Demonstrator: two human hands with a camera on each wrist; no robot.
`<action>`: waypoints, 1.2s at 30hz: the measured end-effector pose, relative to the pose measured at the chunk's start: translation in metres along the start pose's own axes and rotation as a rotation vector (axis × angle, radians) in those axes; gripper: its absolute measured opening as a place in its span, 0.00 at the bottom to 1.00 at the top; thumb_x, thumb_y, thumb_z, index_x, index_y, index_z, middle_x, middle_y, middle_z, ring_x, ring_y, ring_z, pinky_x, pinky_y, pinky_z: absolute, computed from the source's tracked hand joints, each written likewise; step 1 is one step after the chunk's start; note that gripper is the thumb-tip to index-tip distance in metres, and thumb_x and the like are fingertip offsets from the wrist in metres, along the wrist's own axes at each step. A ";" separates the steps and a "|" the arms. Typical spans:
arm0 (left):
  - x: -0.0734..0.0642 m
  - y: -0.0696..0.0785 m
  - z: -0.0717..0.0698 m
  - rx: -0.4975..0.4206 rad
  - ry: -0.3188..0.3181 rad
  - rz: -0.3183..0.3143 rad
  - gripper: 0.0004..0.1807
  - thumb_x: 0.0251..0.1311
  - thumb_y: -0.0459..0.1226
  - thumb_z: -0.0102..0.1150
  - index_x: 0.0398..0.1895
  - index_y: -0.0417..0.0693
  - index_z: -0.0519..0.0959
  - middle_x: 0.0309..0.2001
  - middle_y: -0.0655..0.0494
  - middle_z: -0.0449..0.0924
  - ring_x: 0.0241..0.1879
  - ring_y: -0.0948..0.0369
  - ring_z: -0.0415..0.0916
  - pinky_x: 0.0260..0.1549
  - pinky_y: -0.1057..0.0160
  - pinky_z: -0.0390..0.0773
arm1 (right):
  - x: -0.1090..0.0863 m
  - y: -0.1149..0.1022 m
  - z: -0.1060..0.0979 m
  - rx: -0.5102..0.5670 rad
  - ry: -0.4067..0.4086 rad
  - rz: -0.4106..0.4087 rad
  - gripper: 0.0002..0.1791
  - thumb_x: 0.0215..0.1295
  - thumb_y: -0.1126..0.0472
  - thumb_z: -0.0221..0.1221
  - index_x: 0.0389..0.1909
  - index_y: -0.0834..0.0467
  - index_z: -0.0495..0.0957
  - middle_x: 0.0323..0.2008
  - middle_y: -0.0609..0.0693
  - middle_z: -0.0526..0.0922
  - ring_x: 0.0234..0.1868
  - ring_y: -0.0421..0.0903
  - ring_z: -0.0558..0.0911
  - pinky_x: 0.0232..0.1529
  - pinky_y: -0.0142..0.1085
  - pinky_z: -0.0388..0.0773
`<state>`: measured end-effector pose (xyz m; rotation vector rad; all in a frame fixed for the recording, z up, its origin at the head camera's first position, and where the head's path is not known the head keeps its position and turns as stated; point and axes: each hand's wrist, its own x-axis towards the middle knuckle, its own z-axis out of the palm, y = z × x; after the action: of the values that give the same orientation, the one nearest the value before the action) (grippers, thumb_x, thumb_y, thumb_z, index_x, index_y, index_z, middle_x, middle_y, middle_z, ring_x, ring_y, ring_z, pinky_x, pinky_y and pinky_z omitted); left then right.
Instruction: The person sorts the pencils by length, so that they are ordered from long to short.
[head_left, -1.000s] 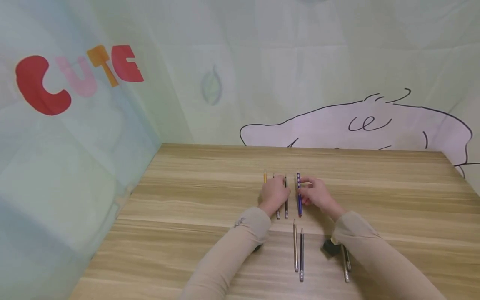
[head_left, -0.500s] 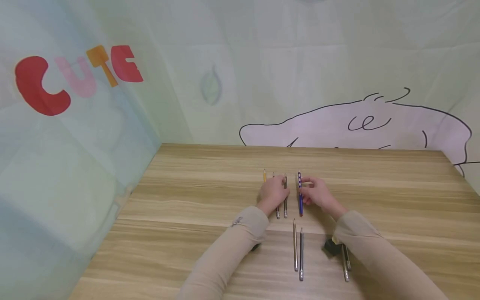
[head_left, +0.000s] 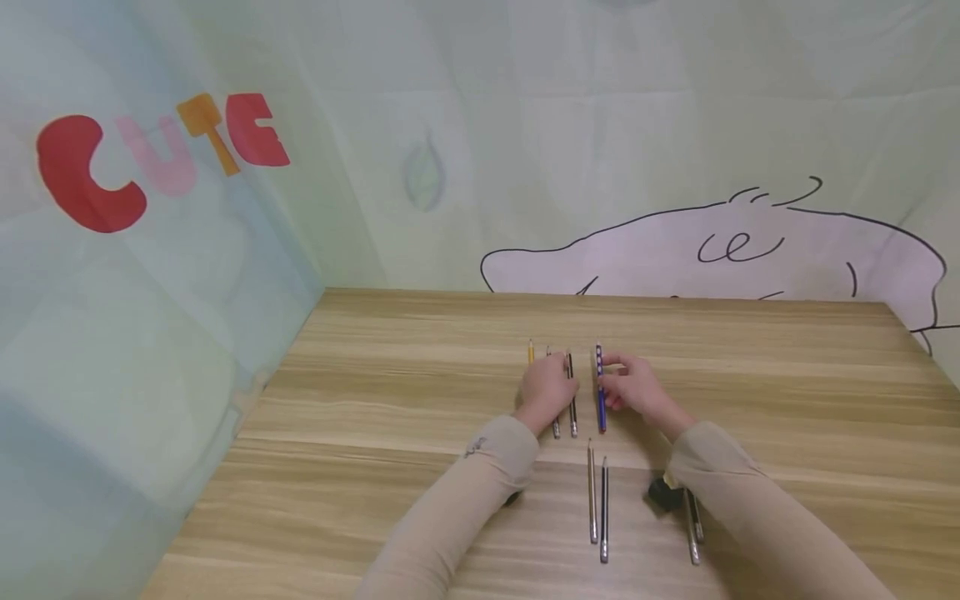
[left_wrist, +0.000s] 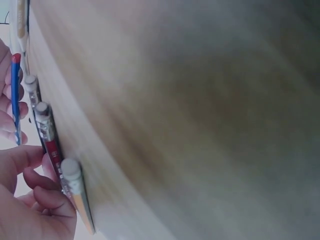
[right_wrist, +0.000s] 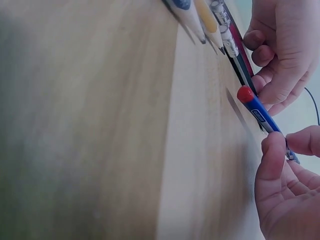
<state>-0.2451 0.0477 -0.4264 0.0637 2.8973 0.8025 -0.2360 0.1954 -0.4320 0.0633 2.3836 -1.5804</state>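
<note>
- I have the right grip [head_left: 636,387] pinching a slim blue pencil with pale dots and a red end [head_left: 601,410]; its red end looks raised off the wood-grained bench [head_left: 375,375].
- The left grip [head_left: 547,385], just left of the blue pencil, pinches a black pencil with a silver ferrule [head_left: 573,420].
- I expect both held pencils to be light and stiff, with smooth barrels that could roll or twist; the points are probably the fragile part. I'd hold each mid-barrel, clear of the tip.
- I count eight pencils: the held pair; a yellow one [head_left: 532,352] and a red-and-dark one [left_wrist: 52,148], both left of the blue pencil; a gold one [head_left: 592,492] and a dark one [head_left: 604,512] on its near side; and two silver-ended ones [head_left: 692,537], nearer and rightward, partly hidden by a beige sleeve [head_left: 765,508].
- I count two grips.
</note>
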 end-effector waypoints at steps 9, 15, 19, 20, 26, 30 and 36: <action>0.001 -0.001 0.002 0.006 -0.005 -0.010 0.14 0.50 0.41 0.58 0.41 0.51 0.75 0.28 0.58 0.76 0.18 0.64 0.67 0.15 0.70 0.66 | 0.005 0.000 0.005 -0.027 -0.022 0.003 0.23 0.57 0.67 0.52 0.55 0.68 0.63 0.26 0.54 0.78 0.19 0.40 0.74 0.22 0.31 0.76; 0.001 -0.001 0.001 0.000 -0.009 -0.015 0.15 0.50 0.41 0.58 0.42 0.51 0.75 0.30 0.57 0.77 0.18 0.64 0.67 0.15 0.70 0.66 | 0.010 0.000 0.007 -0.035 -0.027 0.011 0.22 0.57 0.67 0.53 0.53 0.68 0.64 0.23 0.52 0.77 0.18 0.39 0.74 0.22 0.31 0.75; 0.000 0.000 -0.001 -0.004 -0.008 -0.014 0.14 0.50 0.41 0.57 0.42 0.51 0.75 0.31 0.57 0.77 0.19 0.64 0.68 0.15 0.69 0.67 | 0.013 0.000 0.009 -0.036 -0.027 0.018 0.21 0.57 0.68 0.53 0.52 0.69 0.65 0.21 0.51 0.76 0.17 0.39 0.74 0.20 0.30 0.75; 0.000 0.000 -0.001 -0.003 -0.006 -0.013 0.14 0.50 0.41 0.57 0.42 0.51 0.75 0.32 0.57 0.78 0.19 0.64 0.68 0.16 0.69 0.66 | 0.013 -0.001 0.009 -0.037 -0.030 0.019 0.20 0.57 0.68 0.53 0.51 0.69 0.65 0.20 0.50 0.76 0.17 0.39 0.73 0.19 0.29 0.75; -0.001 0.000 -0.001 0.010 -0.005 -0.013 0.15 0.50 0.42 0.57 0.43 0.52 0.75 0.38 0.56 0.79 0.25 0.63 0.70 0.19 0.70 0.67 | 0.015 -0.003 0.011 -0.063 -0.027 0.039 0.18 0.57 0.68 0.53 0.49 0.70 0.67 0.18 0.49 0.75 0.15 0.38 0.73 0.17 0.29 0.74; -0.001 0.001 -0.001 0.018 -0.001 -0.020 0.16 0.50 0.42 0.58 0.44 0.53 0.75 0.40 0.56 0.80 0.25 0.63 0.70 0.19 0.70 0.67 | 0.017 -0.005 0.013 -0.107 -0.028 0.035 0.18 0.56 0.68 0.53 0.47 0.70 0.68 0.16 0.49 0.74 0.14 0.38 0.72 0.16 0.29 0.72; -0.001 0.001 -0.001 0.026 0.012 -0.014 0.14 0.50 0.43 0.58 0.42 0.52 0.76 0.38 0.56 0.80 0.24 0.63 0.69 0.19 0.70 0.66 | 0.017 -0.009 0.017 -0.144 -0.015 0.046 0.17 0.55 0.67 0.54 0.46 0.69 0.69 0.16 0.49 0.73 0.14 0.39 0.71 0.15 0.29 0.72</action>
<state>-0.2446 0.0479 -0.4254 0.0418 2.9164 0.7651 -0.2506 0.1745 -0.4343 0.0762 2.4583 -1.3801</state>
